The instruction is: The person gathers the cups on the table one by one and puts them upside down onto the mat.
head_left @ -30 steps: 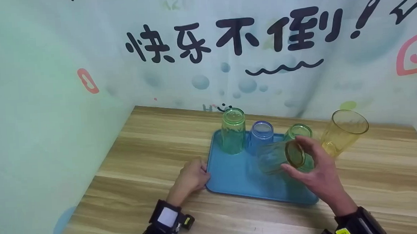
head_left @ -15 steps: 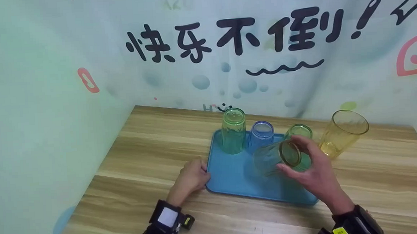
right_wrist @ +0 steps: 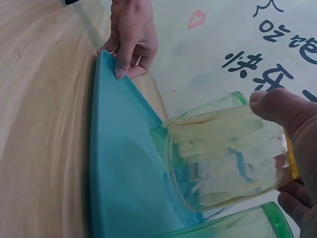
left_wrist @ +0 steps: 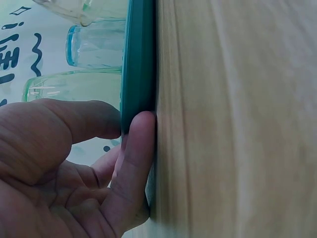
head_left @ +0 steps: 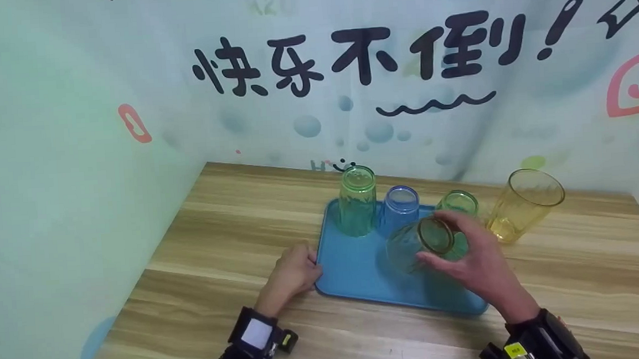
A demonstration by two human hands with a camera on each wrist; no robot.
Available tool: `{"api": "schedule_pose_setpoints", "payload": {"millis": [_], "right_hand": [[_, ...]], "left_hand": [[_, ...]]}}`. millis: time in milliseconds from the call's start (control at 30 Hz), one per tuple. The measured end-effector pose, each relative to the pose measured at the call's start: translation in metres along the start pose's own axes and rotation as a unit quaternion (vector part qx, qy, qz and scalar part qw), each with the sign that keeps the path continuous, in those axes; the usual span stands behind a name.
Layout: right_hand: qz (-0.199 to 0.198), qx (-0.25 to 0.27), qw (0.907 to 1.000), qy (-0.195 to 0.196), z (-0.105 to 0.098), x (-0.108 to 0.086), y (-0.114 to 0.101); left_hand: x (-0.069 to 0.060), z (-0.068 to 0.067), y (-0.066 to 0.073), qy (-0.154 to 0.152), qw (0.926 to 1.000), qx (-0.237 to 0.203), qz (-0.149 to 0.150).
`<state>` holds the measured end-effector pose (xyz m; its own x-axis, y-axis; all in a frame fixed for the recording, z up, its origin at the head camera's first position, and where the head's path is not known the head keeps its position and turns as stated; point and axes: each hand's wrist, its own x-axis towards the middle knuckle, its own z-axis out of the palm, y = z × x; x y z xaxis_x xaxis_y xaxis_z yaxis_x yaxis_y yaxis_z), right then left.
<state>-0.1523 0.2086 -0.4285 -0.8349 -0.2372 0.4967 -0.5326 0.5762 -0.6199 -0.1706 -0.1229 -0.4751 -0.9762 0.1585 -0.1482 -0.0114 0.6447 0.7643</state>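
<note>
In the head view my left hand (head_left: 294, 270) pinches the left edge of a blue tray (head_left: 353, 277); the left wrist view shows the thumb (left_wrist: 94, 119) at the rim and a finger along its outer side. My right hand (head_left: 477, 264) holds a clear yellowish glass (head_left: 412, 246) by its base end, tilted with the mouth toward the tray's middle. In the right wrist view this glass (right_wrist: 223, 158) hangs above the tray. Behind it on the tray stand a tall green glass (head_left: 357, 205), a blue glass (head_left: 401, 210) and a partly hidden green glass (head_left: 459, 200), all upside down.
A larger yellow glass (head_left: 523, 206) stands mouth up on the wooden table (head_left: 217, 224), right of the tray. A printed cloth backdrop (head_left: 303, 91) rises behind the table's back edge and along its left side.
My right hand has moved slightly left with the yellowish glass, whose mouth now tips lower toward the tray. The left hand, tray and standing glasses have stayed in place.
</note>
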Motion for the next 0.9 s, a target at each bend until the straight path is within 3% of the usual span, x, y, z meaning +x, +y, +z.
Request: {"api": "schedule_pose_setpoints", "payload": {"millis": [267,900], "right_hand": [[-0.009,-0.027,0.9984,-0.050,0.001,0.006,-0.001],[0.000,-0.077,0.9931,-0.089,0.007,0.013,-0.006]], "left_hand": [[0.000,0.000,0.000,0.000,0.9999,-0.008,-0.011],[-0.002,0.000,0.001,0.009,0.9999,0.008,-0.008]]}}
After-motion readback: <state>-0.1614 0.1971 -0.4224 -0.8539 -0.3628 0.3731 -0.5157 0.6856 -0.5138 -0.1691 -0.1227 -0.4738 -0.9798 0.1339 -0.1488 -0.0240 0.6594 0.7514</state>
